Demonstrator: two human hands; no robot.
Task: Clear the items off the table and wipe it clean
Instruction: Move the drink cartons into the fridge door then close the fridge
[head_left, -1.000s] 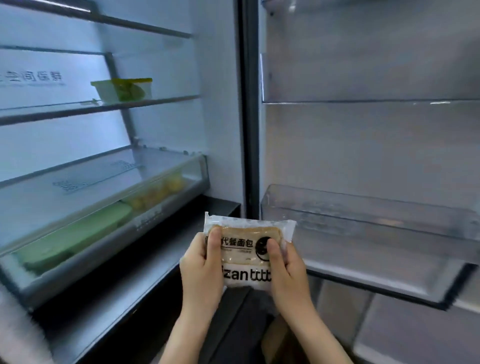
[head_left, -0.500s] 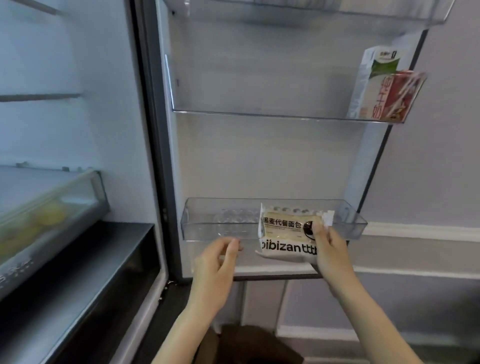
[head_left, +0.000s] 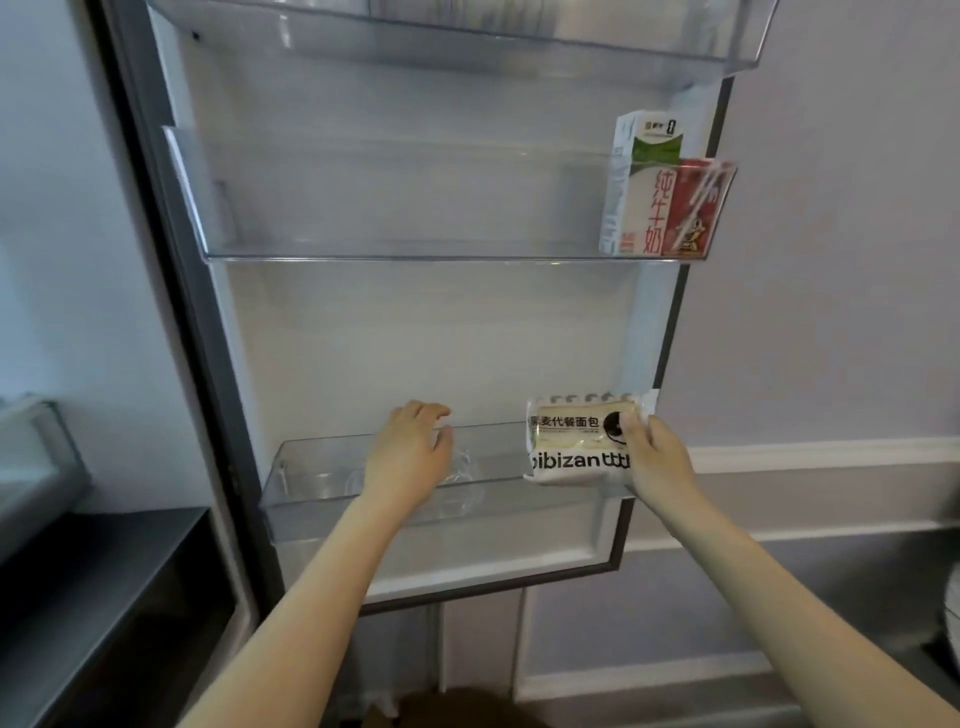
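Here, right hand (head_left: 652, 457): clamped on the bread packet's (head_left: 576, 441) right end.
Left hand (head_left: 410, 454): empty, fingers loosely spread, to the packet's left.
Bread packet: upright over the lower door bin (head_left: 322, 488).
Risk: one-ended grip may let it tip outside the bin's front wall.

The door bin (head_left: 322, 488) is clear glossy plastic. The bread pack (head_left: 576, 441) has a shiny plastic wrapper. The milk carton (head_left: 641, 192) looks like smooth printed cardboard.
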